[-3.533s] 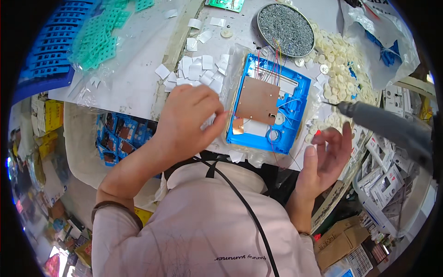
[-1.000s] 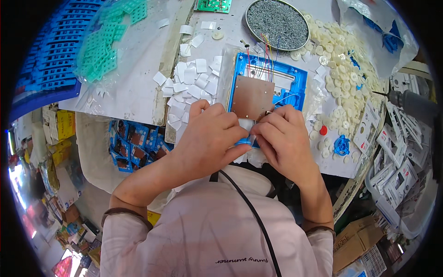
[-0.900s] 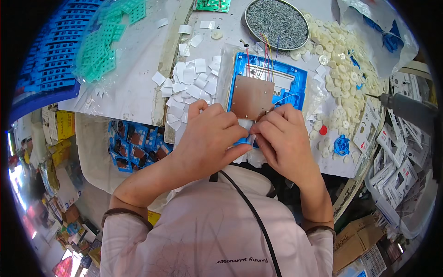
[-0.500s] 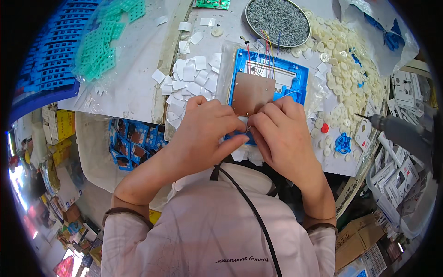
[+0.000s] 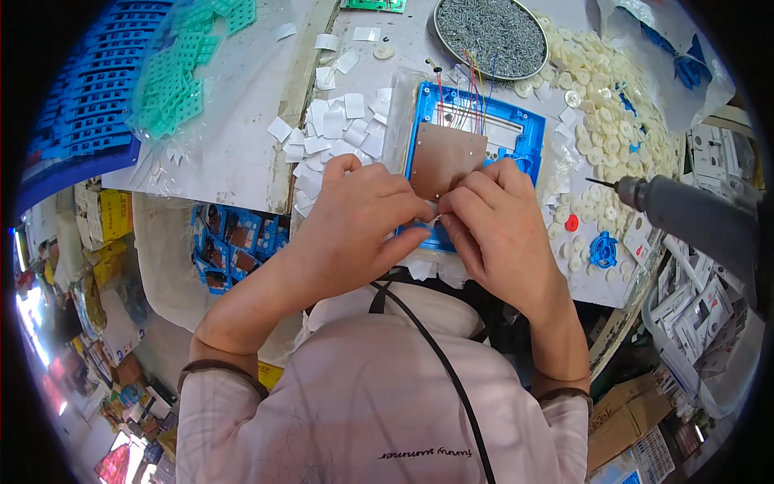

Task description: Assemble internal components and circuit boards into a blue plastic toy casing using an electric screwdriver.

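Observation:
A blue plastic housing (image 5: 528, 133) lies on the table in front of me, with a brown circuit board (image 5: 447, 157) in it. Thin coloured wires rise from the board's far edge. At the housing's near edge, my left hand (image 5: 367, 210) and my right hand (image 5: 504, 230) meet with curled fingers. Between the fingertips shows a thin, pale, wire-like piece (image 5: 438, 219), mostly hidden. The right thumb and forefinger pinch it. My left fingertips close in on the same spot; what they grip is hidden.
White paper pieces (image 5: 355, 129) lie left of the housing. A round tray of screws (image 5: 492, 36) stands behind, with cream plastic discs (image 5: 597, 129) to its right. A grey electric screwdriver (image 5: 685, 210) juts in from the right. Blue assemblies (image 5: 234, 250) fill a bin below left.
Both hands stay at the housing's near edge, with small finger shifts around the pale piece. The electric screwdriver has swung further into view from the right. The whole view has shifted slightly.

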`<state>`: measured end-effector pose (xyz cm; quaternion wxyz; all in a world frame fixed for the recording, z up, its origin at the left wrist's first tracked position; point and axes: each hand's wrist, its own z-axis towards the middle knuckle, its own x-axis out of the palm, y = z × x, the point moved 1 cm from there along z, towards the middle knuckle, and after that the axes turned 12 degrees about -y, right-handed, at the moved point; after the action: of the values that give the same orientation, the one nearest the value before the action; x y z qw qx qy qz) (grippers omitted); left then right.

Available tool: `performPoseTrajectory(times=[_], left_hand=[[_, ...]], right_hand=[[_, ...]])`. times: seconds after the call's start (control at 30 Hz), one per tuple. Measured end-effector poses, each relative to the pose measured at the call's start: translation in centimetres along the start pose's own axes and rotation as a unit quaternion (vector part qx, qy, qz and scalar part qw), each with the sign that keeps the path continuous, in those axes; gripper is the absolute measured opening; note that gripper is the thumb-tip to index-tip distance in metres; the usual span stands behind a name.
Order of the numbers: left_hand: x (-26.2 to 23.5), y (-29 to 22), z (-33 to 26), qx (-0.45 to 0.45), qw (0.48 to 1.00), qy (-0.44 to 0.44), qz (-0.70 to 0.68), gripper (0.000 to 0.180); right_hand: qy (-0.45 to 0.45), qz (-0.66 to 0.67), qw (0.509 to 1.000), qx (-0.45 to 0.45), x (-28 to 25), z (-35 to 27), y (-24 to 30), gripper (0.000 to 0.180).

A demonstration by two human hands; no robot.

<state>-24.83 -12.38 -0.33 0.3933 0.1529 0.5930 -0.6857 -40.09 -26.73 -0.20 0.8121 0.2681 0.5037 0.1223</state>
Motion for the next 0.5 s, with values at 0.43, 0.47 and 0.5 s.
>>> performPoseTrajectory(times=[0.43, 0.47, 0.5], left_hand=[[2.1, -1.3, 0.1, 0.023, 0.99, -0.07, 0.124, 0.015], [2.0, -1.4, 0.2, 0.022, 0.99, -0.064, 0.123, 0.015], [2.0, -1.3, 0.2, 0.02, 0.991, -0.058, 0.122, 0.015]], right_hand=[[-0.014, -0.007, 1.0, -0.015, 0.3, -0.1, -0.2, 0.017], [-0.016, -0.005, 1.0, -0.014, 0.3, -0.1, -0.2, 0.017], [-0.018, -0.003, 1.0, -0.013, 0.3, -0.2, -0.2, 0.017]])
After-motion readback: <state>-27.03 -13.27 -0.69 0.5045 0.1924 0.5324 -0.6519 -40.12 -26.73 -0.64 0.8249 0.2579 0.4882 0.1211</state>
